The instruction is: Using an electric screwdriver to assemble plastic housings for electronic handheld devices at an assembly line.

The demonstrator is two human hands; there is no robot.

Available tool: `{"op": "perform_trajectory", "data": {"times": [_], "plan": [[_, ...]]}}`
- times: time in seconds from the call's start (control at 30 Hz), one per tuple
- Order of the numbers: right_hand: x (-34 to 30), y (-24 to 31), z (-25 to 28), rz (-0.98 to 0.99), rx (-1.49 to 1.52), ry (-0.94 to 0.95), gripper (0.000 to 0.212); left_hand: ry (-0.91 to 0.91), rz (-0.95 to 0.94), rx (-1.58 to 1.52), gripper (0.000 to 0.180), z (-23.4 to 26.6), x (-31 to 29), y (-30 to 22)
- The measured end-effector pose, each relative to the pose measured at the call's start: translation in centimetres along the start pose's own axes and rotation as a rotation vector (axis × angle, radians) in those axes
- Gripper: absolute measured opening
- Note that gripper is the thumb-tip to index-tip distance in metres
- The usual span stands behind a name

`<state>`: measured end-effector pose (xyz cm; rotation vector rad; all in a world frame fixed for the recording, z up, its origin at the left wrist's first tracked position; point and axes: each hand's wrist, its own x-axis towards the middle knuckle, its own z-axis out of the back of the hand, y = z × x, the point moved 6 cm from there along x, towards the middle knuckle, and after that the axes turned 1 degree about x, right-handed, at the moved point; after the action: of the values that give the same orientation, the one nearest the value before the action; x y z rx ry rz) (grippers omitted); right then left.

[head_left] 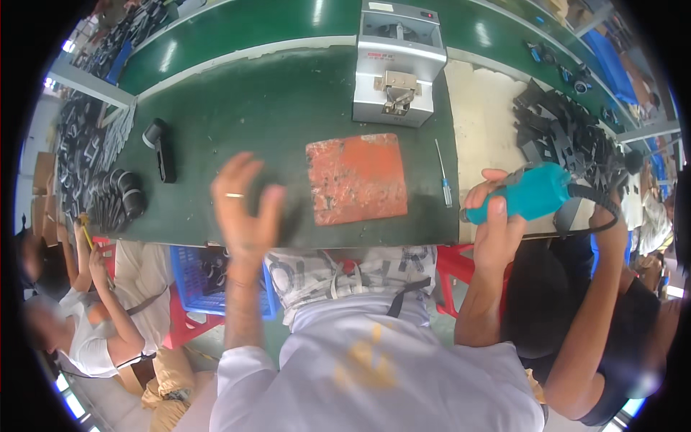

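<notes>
My right hand is wrapped round a teal electric screwdriver, held level over the right part of the bench; a thick black cord leaves its right end. Its working tip is hidden by my fingers. My left hand hovers above the green bench top, fingers spread and slightly blurred, with nothing in it. Just right of that hand lies a worn orange-red square pad. To its upper left, a black handle-shaped part with a rounded end rests on the bench.
A silver screw feeder stands at the back. A thin screwdriver with a blue-and-white handle lies right of the pad. Dark parts are heaped at right; several more line the left edge. Co-workers sit on both sides.
</notes>
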<state>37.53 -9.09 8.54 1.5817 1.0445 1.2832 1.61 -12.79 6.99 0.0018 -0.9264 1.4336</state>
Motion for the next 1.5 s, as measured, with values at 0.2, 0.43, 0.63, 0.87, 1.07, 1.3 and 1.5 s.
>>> {"op": "perform_trajectory", "data": {"times": [0.2, 0.43, 0.63, 0.87, 1.07, 1.3, 1.5], "plan": [[-0.2, -0.9, 0.3, -0.041, 0.032, 0.041, 0.045, 0.448, -0.131, 0.040, 0.081, -7.9, 0.9, -7.9], [-2.4, -0.7, -0.5, -0.069, 0.115, 0.104, 0.042, 0.505, -0.194, 0.105, 0.084, -8.8, 0.5, -8.4], [-1.5, 0.0, -2.4, -0.244, 0.081, 0.152, 0.042, 0.482, -0.193, 0.125, 0.083, -9.1, 0.2, -8.2], [-1.3, -0.9, -2.4, -0.135, 0.057, 0.255, 0.041, 0.478, -0.212, 0.091, 0.081, -9.1, 0.3, -8.5], [-1.3, -0.9, -2.3, -0.170, 0.057, 0.300, 0.040, 0.467, -0.259, 0.148, 0.075, -8.7, 1.0, -9.9], [-2.5, 0.5, -0.4, -0.240, 0.113, 0.184, 0.040, 0.359, -0.266, -0.409, 0.028, -11.9, 6.0, -18.8], [-3.1, 2.1, 0.7, -0.222, 0.123, 0.172, 0.041, 0.525, -0.311, -0.384, 0.024, -22.7, 10.9, -23.7]]}}
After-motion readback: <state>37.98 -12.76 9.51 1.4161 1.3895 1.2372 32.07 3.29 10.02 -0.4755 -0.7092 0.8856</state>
